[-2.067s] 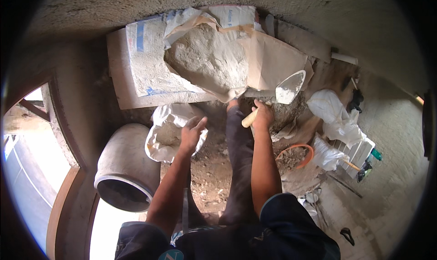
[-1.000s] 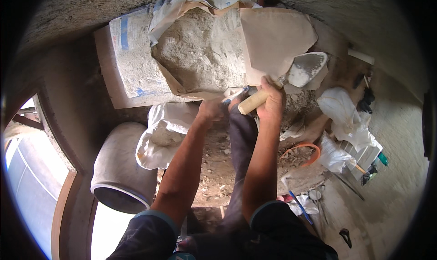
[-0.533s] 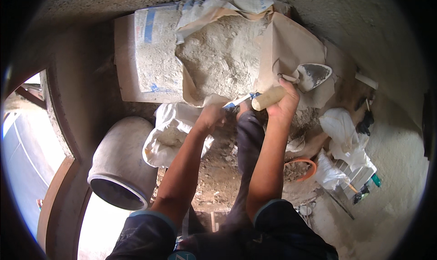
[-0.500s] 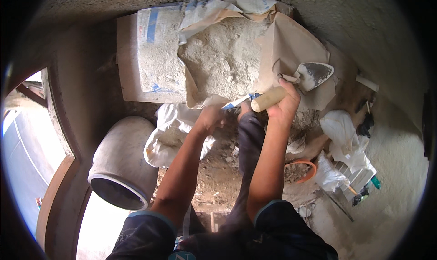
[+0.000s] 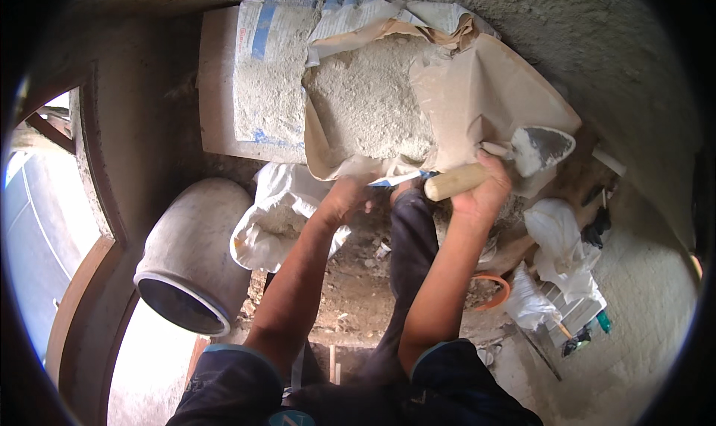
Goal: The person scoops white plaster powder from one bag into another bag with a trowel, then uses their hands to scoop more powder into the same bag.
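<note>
A torn paper bag (image 5: 272, 120) of pale grey powder (image 5: 365, 98) lies on its side across the far middle. My left hand (image 5: 349, 199) is closed on the bag's near edge, its fingertips partly hidden. In my right hand (image 5: 481, 193) is a trowel with a thick wooden handle (image 5: 456, 181) and a powder-coated blade (image 5: 543, 150) pointing right. That hand is against the bag's brown paper flap (image 5: 496, 90). Just below my left hand, a white sack (image 5: 253, 240) with powder inside stands open.
A large grey rounded drum (image 5: 198, 240) with a dark mouth lies at the left, near a bright doorway (image 5: 52, 217). My leg (image 5: 414, 228) reaches forward between my arms. White plastic bags (image 5: 563, 236), an orange rim (image 5: 496, 299) and a white slatted piece (image 5: 578, 303) are at the right.
My right hand and the trowel have moved slightly right and nearer. The bag's right flap spreads farther right, and the powder inside looks smoother. My left hand stays at the near edge.
</note>
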`<state>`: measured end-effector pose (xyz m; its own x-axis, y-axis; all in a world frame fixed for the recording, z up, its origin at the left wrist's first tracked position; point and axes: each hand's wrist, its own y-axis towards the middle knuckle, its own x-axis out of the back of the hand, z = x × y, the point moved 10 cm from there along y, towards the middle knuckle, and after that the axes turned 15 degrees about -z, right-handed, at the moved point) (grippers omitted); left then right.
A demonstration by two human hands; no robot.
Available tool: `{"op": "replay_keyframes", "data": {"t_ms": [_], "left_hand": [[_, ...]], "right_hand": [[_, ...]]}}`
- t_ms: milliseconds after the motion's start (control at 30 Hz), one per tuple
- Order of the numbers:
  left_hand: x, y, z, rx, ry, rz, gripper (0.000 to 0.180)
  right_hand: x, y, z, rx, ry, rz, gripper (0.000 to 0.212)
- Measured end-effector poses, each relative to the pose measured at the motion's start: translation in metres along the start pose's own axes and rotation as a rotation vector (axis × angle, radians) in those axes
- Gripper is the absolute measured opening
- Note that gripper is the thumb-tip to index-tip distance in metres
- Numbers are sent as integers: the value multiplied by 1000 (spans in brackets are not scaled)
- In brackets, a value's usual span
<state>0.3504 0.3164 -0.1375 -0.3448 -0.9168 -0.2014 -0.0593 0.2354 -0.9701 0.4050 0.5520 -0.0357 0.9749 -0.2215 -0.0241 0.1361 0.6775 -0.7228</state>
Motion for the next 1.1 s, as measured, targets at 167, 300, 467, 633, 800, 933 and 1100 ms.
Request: {"op": "replay_keyframes", "data": {"t_ms": [167,300,467,633,800,933,1100], "left_hand": [[-4,13,16,-21,17,-38,24],[-2,8,9,-100,34,-33,25],[28,-16,-17,-104,41,-72,26],[-3,-35,-69,-555,530,69,17],[-35,-24,-64,-1023,930,143,21],[-7,-3,-37,-438,700,32,31],[81,-22,-54,-213,483,-544,72]], "right_hand": [[40,22,22,90,-62,-127,31],[25,0,23,29,5,-83,30],[-8,-45,37,206,16,65,29],[-1,-41,58,352,-52,-1,29],[18,-11,51,332,-107,-88,28],[31,-4,43,276,-98,-118,28],[40,-2,47,275,-112,-109,27]]}}
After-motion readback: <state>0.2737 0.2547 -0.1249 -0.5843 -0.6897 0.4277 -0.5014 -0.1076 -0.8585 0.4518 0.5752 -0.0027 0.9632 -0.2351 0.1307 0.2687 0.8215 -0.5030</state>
